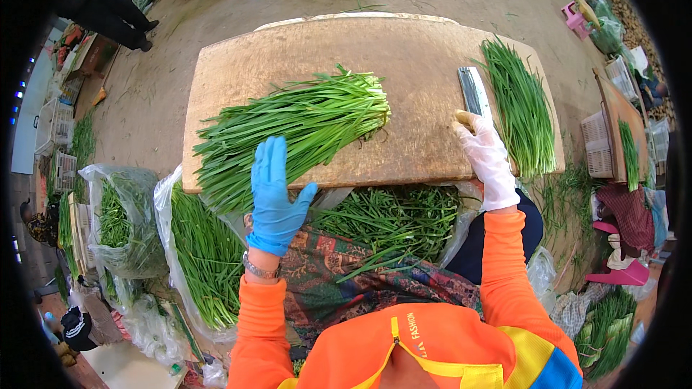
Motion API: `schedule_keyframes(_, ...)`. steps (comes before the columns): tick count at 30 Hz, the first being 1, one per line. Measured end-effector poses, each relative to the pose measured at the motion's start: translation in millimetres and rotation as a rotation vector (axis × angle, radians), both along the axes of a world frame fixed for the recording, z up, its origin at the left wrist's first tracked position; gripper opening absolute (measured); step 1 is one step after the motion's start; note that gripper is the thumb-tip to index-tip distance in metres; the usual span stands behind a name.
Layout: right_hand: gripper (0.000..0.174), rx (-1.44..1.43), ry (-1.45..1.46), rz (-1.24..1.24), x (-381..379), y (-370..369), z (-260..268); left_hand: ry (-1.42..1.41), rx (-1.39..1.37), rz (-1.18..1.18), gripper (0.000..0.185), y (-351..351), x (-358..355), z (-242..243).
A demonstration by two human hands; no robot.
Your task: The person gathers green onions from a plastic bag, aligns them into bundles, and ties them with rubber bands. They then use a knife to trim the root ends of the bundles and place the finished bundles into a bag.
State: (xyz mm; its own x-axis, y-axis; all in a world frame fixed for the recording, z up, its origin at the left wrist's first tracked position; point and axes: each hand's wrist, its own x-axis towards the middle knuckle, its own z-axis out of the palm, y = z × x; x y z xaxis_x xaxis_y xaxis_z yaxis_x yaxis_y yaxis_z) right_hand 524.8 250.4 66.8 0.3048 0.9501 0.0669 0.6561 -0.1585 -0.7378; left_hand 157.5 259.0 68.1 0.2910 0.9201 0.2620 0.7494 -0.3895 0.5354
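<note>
On a worn wooden board [421, 48] lies a large bunch of Chinese chives [303, 119], its pale cut ends towards the right. My left hand [273, 189], in a blue glove, is over the bunch's leafy lower edge with the palm flat and the thumb spread. At the board's right side my right hand [484, 156], in a thin white glove over a yellowish one, is at the near end of a broad-bladed knife [474, 89], whose blade points away from me; the handle is hidden. A second bunch of chives [519, 108] lies right of the knife.
Below the board's near edge is a heap of loose green trimmings [394, 221] in plastic. To the left stand a clear bag of chives [205, 259] and another bag [127, 221]. A person in dark clothes [111, 8] stands far left. Crates [596, 146] and a smaller board [621, 119] are at right.
</note>
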Motion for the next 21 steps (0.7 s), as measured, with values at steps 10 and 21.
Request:
schedule_keyframes(10,0.038,-0.105,0.242,-0.152,20,-26,-2,-0.365,-0.468,-0.293,0.068,21,71,8)
schedule_keyframes(21,0.053,0.121,-0.027,0.844,-170,140,57,-1.392,-1.115,0.569,0.075,-66,33,-102)
